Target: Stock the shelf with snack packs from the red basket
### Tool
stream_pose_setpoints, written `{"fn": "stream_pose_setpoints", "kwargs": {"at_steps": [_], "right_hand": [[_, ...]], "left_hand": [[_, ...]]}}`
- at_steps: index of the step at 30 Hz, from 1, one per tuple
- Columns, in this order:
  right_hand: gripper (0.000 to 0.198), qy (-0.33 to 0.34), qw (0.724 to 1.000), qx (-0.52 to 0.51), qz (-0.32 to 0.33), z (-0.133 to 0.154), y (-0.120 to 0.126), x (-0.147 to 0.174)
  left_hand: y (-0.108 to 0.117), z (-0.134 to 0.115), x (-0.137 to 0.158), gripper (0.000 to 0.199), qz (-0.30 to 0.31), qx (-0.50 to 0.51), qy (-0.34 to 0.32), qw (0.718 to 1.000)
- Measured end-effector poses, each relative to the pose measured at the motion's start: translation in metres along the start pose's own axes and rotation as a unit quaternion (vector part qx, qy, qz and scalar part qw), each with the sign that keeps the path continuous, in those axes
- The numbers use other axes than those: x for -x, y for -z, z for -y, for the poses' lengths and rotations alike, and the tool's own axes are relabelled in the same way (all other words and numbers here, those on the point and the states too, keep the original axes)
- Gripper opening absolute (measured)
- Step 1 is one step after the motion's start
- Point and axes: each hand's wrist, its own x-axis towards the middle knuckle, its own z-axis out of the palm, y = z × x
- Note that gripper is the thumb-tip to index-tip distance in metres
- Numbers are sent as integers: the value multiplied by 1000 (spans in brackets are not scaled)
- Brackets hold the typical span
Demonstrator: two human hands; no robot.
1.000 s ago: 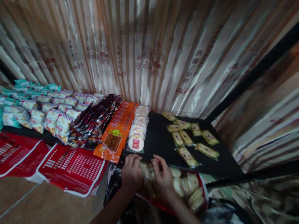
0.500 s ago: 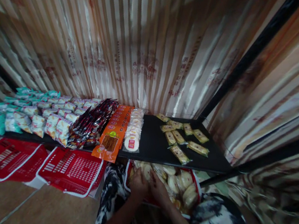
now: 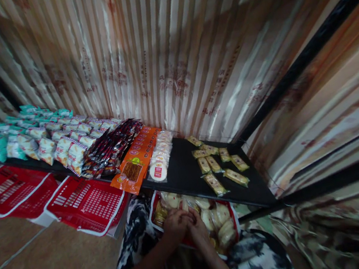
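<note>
Over a red basket with a white rim [image 3: 237, 221], my left hand [image 3: 176, 225] and my right hand [image 3: 198, 228] meet with fingers curled and touching. What they hold, if anything, is hidden by the fingers. Pale round crackers in clear wrappers [image 3: 222, 214] fill the basket around and beyond my hands. Yellow-wrapped pieces [image 3: 160, 215] lie at its left end. Just above, on the black shelf [image 3: 182, 171], is a row of overlapping round packaged crackers [image 3: 160, 158]. Small yellow-wrapped bars [image 3: 214, 183] lie loosely on the shelf's right part.
An orange snack packet [image 3: 136, 162] lies left of the cracker row, then dark shiny packets [image 3: 113, 148] and rows of white and green bags [image 3: 46, 147]. Two red baskets [image 3: 88, 205] stand below the shelf's left side. A black post [image 3: 307, 53] slants at right before striped curtains.
My hands have drawn together over the basket, their fingers now closed and touching. The yellow-wrapped pieces at the basket's left end are more exposed. Goods on the shelf are unchanged.
</note>
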Motion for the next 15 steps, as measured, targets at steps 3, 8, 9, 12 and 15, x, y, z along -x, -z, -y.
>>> {"fn": "stream_pose_setpoints", "kwargs": {"at_steps": [3,8,9,12,15], "right_hand": [[43,-1,999,-54,-5,8,5,4],[45,10,999,-26,38,15,13,10],[47,16,999,-7,34,13,13,11],[46,32,998,57,10,6,16,11],[44,35,996,81,-5,-1,20,9]], "left_hand": [[2,-4,5,26,2,30,9,1000],[3,-5,15,26,-4,72,29,997],[2,-4,17,27,-8,76,34,996],[2,-3,20,25,-13,84,45,995],[2,0,20,24,-14,91,52,994]]}}
